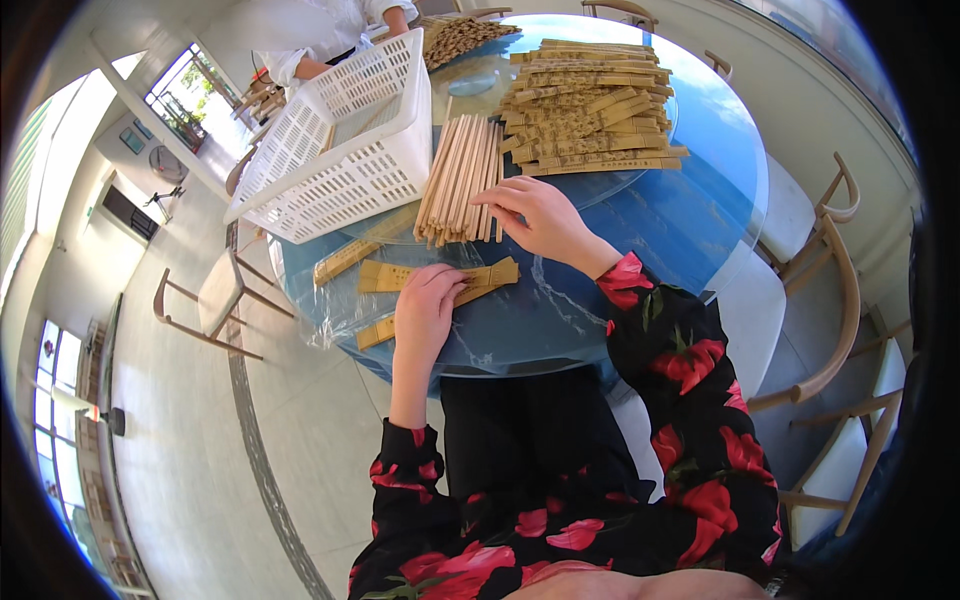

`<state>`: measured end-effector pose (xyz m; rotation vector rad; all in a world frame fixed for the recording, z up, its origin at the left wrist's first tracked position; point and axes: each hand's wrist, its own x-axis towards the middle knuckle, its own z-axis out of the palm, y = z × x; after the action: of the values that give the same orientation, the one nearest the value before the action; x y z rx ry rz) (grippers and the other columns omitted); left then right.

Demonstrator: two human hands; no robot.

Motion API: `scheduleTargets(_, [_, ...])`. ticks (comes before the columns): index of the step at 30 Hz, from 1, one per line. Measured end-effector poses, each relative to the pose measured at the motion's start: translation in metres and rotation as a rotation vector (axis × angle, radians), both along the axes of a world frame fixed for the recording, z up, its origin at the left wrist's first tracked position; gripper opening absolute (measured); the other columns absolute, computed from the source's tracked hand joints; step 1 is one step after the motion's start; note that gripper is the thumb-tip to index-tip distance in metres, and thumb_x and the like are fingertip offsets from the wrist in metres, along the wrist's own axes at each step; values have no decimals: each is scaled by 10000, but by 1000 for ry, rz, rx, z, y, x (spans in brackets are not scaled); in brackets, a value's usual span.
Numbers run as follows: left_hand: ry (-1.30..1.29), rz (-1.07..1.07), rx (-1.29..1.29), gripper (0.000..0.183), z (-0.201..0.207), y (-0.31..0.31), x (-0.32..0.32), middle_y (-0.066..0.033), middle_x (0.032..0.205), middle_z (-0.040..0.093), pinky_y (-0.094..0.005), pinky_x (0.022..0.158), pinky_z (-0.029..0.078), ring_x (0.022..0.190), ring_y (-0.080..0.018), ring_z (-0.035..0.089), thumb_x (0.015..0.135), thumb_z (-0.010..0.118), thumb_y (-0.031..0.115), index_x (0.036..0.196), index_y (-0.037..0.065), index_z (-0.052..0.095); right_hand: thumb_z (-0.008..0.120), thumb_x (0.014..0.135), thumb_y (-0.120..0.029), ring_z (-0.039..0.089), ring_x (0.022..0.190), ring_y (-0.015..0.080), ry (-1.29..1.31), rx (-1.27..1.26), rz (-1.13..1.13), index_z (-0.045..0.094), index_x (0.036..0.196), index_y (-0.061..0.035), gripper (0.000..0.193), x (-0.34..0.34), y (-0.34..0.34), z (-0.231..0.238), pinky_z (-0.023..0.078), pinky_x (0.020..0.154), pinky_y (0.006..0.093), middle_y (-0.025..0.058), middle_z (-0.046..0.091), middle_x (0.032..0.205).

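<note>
My left hand (427, 303) lies on the near part of the table, its fingers closed over a flat yellow-brown paper chopstick sleeve (383, 277). Another sleeve (377, 332) sits partly under that hand. Beyond it, a pile of bare wooden chopsticks (455, 180) lies side by side, pointing away from me. My right hand (548, 222) reaches to the right edge of this pile, thumb and fingers pinched at a chopstick; the exact grip is partly hidden. At the far right rises a large stack of printed paper sleeves (590, 110).
A white slotted plastic basket (350, 170) stands left of the chopsticks. Clear plastic film covers part of the blue round table (700, 215). Another heap of sticks (465, 38) lies at the back, near a person in white (320, 35). Wooden chairs (222, 300) surround the table.
</note>
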<state>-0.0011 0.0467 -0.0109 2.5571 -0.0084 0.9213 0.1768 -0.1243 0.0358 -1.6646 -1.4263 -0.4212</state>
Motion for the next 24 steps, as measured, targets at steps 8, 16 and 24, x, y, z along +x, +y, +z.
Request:
scheduleTargets(8, [-224,18,51,132,8,-15,32,-134,893,677,-429,829,505,913,-344,629,870,697,65,995,30,671,677,933,-141,640,818,296,226,-34,137,709,993,-12,146,0,-17,-8,512,733,366,124,669,875])
scheduleTargets(16, [-247,8,69,91,23,-6,36,-88,867,685,-378,798,506,876,-285,625,817,757,73,878,38,700,612,1032,-167,529,625,43,751,258,101,665,987,-12,170,33,-16,-13,413,557,225,-13,610,765])
scheduleTargets(24, [-342,-766,-1590,77,2,-5,18,-28,982,540,-258,708,460,787,-118,513,1056,514,106,1104,57,550,433,1099,-393,544,639,51,957,-5,500,666,1223,-12,463,10,-20,-2,404,556,200,21,695,973])
